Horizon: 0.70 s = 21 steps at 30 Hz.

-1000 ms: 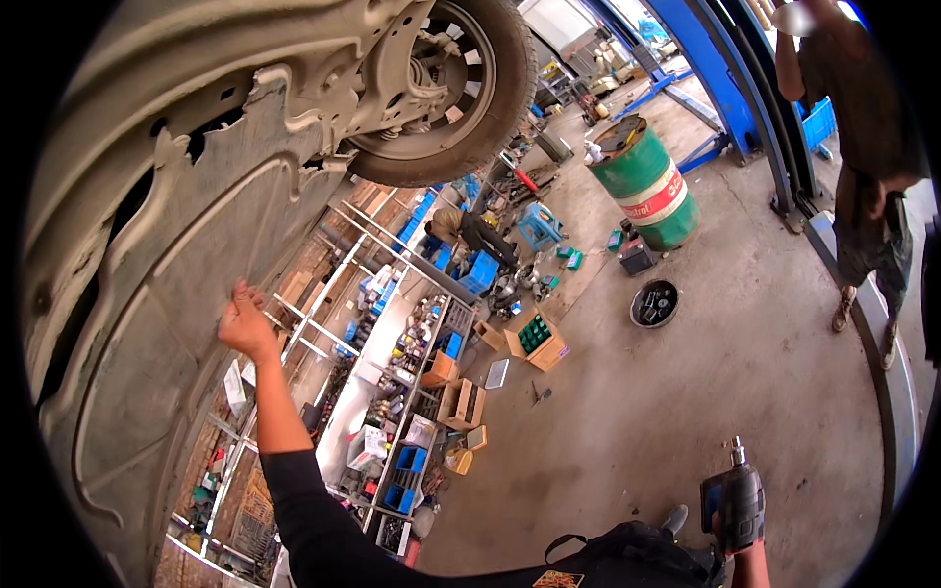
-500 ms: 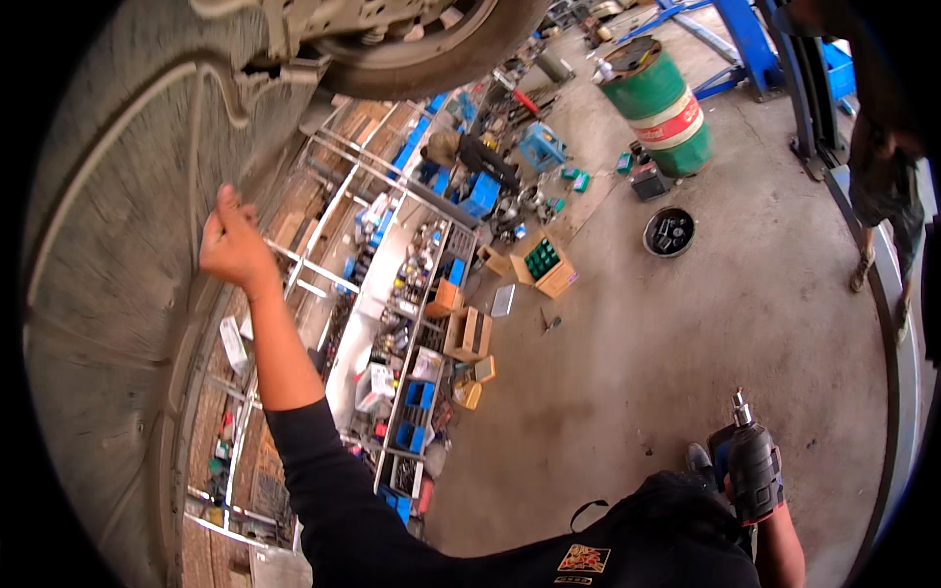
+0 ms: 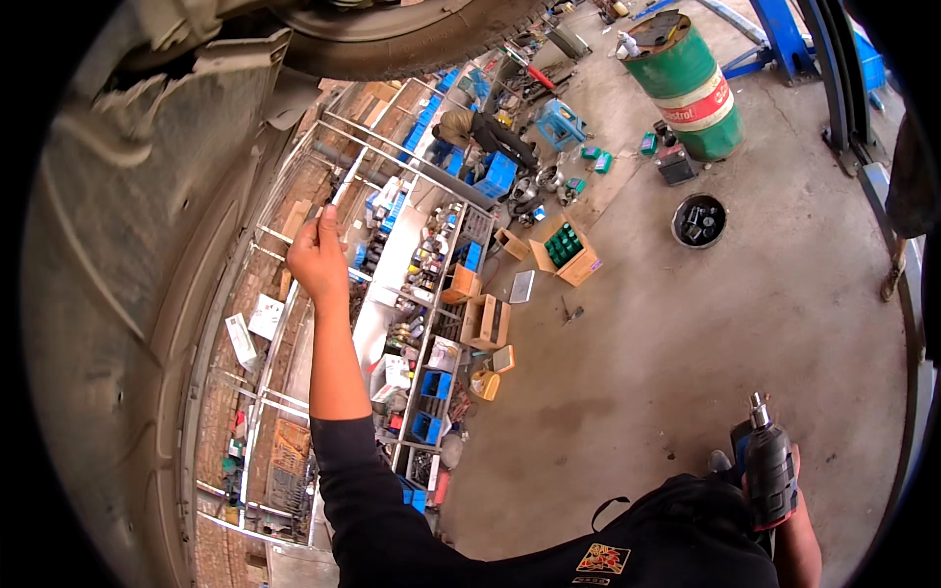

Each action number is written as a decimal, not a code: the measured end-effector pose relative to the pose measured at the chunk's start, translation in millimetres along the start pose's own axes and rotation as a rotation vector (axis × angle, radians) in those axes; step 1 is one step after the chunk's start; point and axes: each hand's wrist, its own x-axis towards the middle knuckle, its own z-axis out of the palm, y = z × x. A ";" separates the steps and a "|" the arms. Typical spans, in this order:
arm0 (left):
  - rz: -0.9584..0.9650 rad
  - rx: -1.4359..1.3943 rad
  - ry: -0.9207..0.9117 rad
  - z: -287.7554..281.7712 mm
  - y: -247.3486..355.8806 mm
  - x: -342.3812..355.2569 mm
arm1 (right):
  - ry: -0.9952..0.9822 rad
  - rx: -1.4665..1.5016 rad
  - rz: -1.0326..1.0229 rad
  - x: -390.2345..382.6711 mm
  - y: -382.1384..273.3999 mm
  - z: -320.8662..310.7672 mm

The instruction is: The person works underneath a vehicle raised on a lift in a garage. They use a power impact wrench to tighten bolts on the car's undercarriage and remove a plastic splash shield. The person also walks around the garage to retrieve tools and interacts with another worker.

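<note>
You are standing under a raised car, looking across its grey underbody panel [image 3: 127, 294]. Your left hand [image 3: 319, 257] is reaching up beside the panel's edge, fingers [image 3: 326, 223] closing narrowly; whether they are pinching anything, you cannot tell. Your right hand [image 3: 774, 480] is hanging low by your hip, fingers wrapping around a black impact wrench [image 3: 769, 465] with its socket pointing up. Metal shelving [image 3: 412, 294] and a green drum [image 3: 686, 83] are standing on the concrete floor [image 3: 686, 343].
</note>
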 end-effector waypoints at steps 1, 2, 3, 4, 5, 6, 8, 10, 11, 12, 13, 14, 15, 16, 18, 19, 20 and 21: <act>0.035 0.038 -0.015 4.3 4.5 4.4 | -0.005 0.305 0.098 10.5 -2.6 13.7; 0.046 0.023 -0.003 10.0 8.7 8.6 | -0.066 0.467 0.194 20.6 -11.5 22.9; 0.055 0.016 0.019 11.5 13.8 14.3 | -0.123 0.617 0.301 31.8 -22.3 32.0; 0.060 0.023 0.029 13.2 18.3 21.2 | -0.235 0.623 0.403 42.2 -36.2 35.1; 0.065 0.030 0.039 15.2 22.5 28.5 | -0.258 0.614 0.451 55.6 -36.1 34.7; 0.063 0.045 0.052 13.9 25.5 34.9 | -0.286 0.598 0.504 70.5 -38.9 35.4; 0.122 0.150 0.082 14.5 31.9 44.6 | -0.330 0.460 0.544 92.7 -49.5 37.8; 0.319 0.319 0.132 17.4 54.0 55.6 | -0.522 0.013 0.283 114.5 -73.5 39.7; 0.414 0.395 0.144 17.0 71.9 60.7 | -0.583 -0.195 0.140 125.1 -85.7 40.7; 0.513 0.457 0.165 19.1 87.6 67.5 | -0.655 -0.241 0.079 131.2 -111.1 54.8; 0.611 0.523 0.184 20.7 101.2 73.8 | -0.707 -0.235 0.064 147.0 -114.7 55.7; 0.617 0.473 0.198 30.0 109.5 84.1 | -0.782 -0.014 0.180 177.1 -108.3 59.5; 0.608 0.505 0.191 24.3 121.0 88.8 | -0.897 0.305 0.419 203.1 -96.2 68.9; 0.603 0.516 0.195 25.9 130.5 92.8 | -0.971 0.486 0.583 233.5 -89.2 76.6; 0.611 0.614 0.198 23.7 146.7 93.9 | -1.054 0.125 0.262 266.3 -106.3 97.6; 0.617 0.672 0.185 22.0 146.2 92.0 | -1.045 -0.103 -0.005 251.8 -152.5 122.3; 0.657 0.704 0.171 18.4 148.7 92.3 | -1.022 -0.316 -0.273 244.9 -182.7 140.6; 0.699 0.722 0.162 17.8 149.6 95.0 | -1.104 -0.272 -0.308 257.2 -193.0 151.7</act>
